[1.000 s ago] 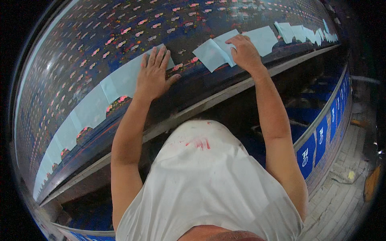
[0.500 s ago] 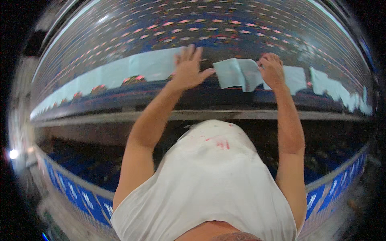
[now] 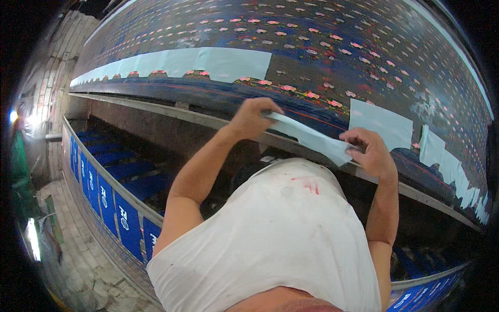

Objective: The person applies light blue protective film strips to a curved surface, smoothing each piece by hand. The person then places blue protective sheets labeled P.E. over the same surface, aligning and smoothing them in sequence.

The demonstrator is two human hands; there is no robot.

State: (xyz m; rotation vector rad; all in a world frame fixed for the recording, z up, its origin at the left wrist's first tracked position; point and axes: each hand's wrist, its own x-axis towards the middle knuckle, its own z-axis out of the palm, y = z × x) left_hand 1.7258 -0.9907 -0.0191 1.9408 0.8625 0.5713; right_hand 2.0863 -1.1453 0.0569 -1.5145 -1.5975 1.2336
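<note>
A pale blue-white sheet (image 3: 311, 137) is stretched between my two hands, in front of the long table's near edge. My left hand (image 3: 254, 118) grips its left end, fingers curled over it. At the other end my right hand (image 3: 370, 151) pinches the sheet between thumb and fingers. Beyond it lies a long table surface (image 3: 291, 57) covered with small pink and white printed flower motifs on a dark ground. A row of similar pale sheets (image 3: 228, 63) lies along its near side to the left. Another pale sheet (image 3: 382, 124) lies just past my right hand.
More overlapping pale sheets (image 3: 451, 165) run along the table to the right. A light ledge (image 3: 202, 120) borders the table's near side. Below it sits a dark trough with blue panels (image 3: 130, 167). To the left is a paved floor (image 3: 86, 236).
Both hands have drawn back from the table surface toward my body. The left hand, spread flat before, now grips the sheet along with the right. My view has turned and tilted.
</note>
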